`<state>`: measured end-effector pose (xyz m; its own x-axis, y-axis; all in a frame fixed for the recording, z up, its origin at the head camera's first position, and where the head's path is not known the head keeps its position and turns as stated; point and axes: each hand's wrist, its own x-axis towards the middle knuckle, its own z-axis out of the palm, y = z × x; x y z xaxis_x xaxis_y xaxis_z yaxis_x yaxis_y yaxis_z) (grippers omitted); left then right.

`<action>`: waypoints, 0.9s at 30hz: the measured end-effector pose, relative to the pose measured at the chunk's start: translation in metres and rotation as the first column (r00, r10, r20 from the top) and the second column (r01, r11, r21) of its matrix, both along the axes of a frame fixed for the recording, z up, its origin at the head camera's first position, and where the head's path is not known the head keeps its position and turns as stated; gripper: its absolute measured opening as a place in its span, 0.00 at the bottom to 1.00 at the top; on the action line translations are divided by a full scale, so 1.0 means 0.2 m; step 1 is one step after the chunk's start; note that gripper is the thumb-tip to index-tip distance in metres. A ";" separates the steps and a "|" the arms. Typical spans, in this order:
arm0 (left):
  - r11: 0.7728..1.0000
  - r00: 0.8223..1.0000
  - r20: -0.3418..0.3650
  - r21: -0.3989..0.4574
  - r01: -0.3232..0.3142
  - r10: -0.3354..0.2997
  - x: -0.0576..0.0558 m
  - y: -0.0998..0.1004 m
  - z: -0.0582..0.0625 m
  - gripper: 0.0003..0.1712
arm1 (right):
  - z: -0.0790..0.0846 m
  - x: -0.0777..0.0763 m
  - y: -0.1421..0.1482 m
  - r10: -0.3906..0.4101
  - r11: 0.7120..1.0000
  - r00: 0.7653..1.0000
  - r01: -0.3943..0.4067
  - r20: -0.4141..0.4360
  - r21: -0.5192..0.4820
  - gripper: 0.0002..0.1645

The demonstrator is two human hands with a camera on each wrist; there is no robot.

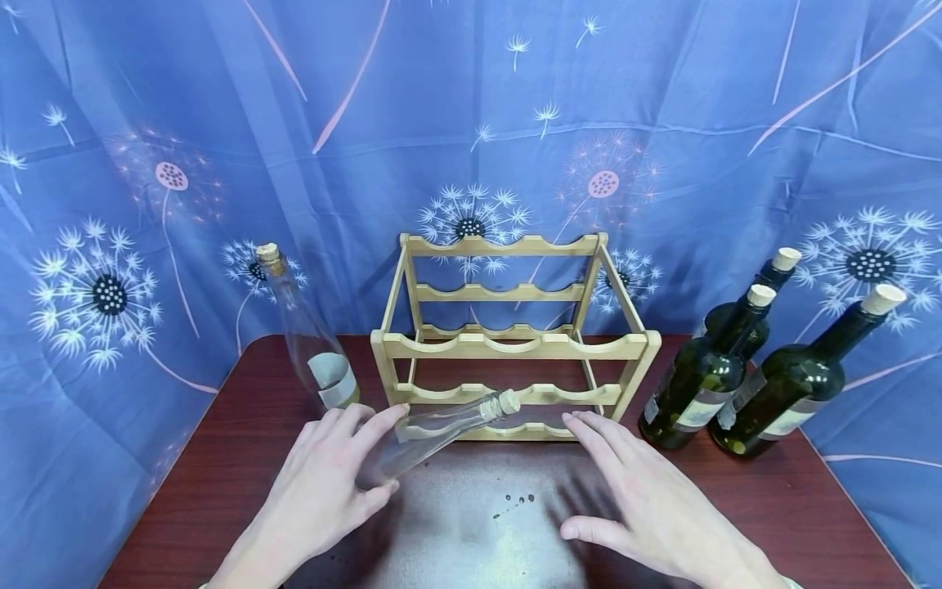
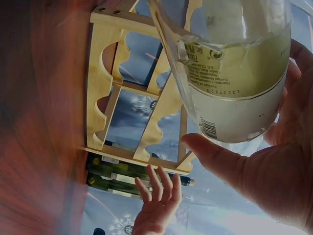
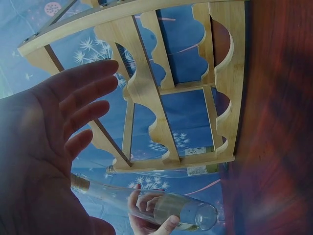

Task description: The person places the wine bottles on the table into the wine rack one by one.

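My left hand (image 1: pixel 327 470) grips a corked clear glass bottle (image 1: pixel 437 433) around its body. The bottle is tilted, its cork (image 1: pixel 509 402) pointing right in front of the wooden wine rack (image 1: pixel 515 348). In the left wrist view the bottle's label (image 2: pixel 234 115) shows pale green and white, with the thumb (image 2: pixel 215 159) pressed near its base. My right hand (image 1: pixel 648 495) hovers to the right of the cork with fingers extended, holding nothing. In the right wrist view its fingers (image 3: pixel 90 88) overlap the rack, which has scalloped rails on two tiers.
Another corked clear bottle (image 1: pixel 305 327) stands left of the rack. Three dark green corked bottles stand to its right, one (image 1: pixel 791 384) near the table's right edge. A blue dandelion-print cloth (image 1: pixel 471 98) hangs behind. Small dark spots mark the reddish-brown table (image 1: pixel 471 523).
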<state>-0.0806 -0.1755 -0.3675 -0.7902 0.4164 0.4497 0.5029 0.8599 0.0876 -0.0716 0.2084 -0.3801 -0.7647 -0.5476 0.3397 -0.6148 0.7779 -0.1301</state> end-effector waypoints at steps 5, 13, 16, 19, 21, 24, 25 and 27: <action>1.000 1.000 0.002 -0.010 0.029 -0.029 0.00 0.02 -0.01 0.53 | 0.01 0.00 0.00 0.008 1.000 1.000 -0.008 0.001 0.002 0.62; 0.997 0.998 -0.004 -0.044 0.061 -0.061 0.01 0.06 -0.04 0.53 | 0.01 0.00 -0.01 0.019 1.000 1.000 -0.020 -0.024 -0.019 0.63; 0.996 0.998 0.006 -0.063 0.064 -0.064 0.01 0.07 -0.06 0.53 | 0.01 0.00 -0.01 0.022 0.999 0.999 -0.023 -0.026 -0.022 0.63; 0.994 0.997 0.021 -0.082 0.071 -0.069 0.01 0.09 -0.07 0.52 | 0.02 0.00 -0.01 0.029 0.999 0.999 -0.030 -0.029 -0.026 0.62; 0.993 0.997 0.027 -0.094 0.074 -0.072 0.02 0.10 -0.08 0.52 | 0.02 0.00 -0.01 0.039 0.999 0.998 -0.040 -0.043 -0.032 0.62; 0.991 0.997 0.026 -0.112 0.075 -0.072 0.02 0.13 -0.09 0.52 | 0.02 0.00 -0.01 0.061 0.997 0.995 -0.065 -0.072 -0.052 0.61; 0.990 0.997 0.024 -0.120 0.075 -0.072 0.03 0.13 -0.10 0.52 | 0.02 0.00 -0.02 0.071 0.995 0.994 -0.076 -0.084 -0.059 0.60; 0.988 0.997 0.023 -0.136 0.076 -0.073 0.03 0.14 -0.10 0.53 | 0.02 0.00 -0.02 0.088 0.993 0.991 -0.094 -0.097 -0.066 0.59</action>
